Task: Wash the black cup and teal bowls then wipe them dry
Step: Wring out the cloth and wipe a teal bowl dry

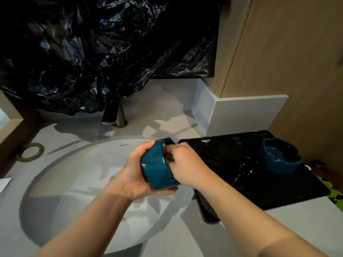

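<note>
Gripping teal bowl point(157, 165) tight w/ L hand point(136, 175), tipped sideways over sink point(74, 175). Poking R hand point(185, 164) into it; can't tell grip. Sitting on black tray point(222, 154) nearby: 2nd teal bowl point(280, 157).

Dim overall, lit by a hard source from the right, throwing crisp shadows leftward across the pale counter point(167, 108) and into the white sink point(65, 182). Speckled with small glints on the crumpled black plastic point(111, 43) and the wet black tray point(232, 164); softly sheened on the teal bowl point(157, 167). Near-black at upper left. Slightly soft throughout, bowed at the edges by the wide lens.
</note>
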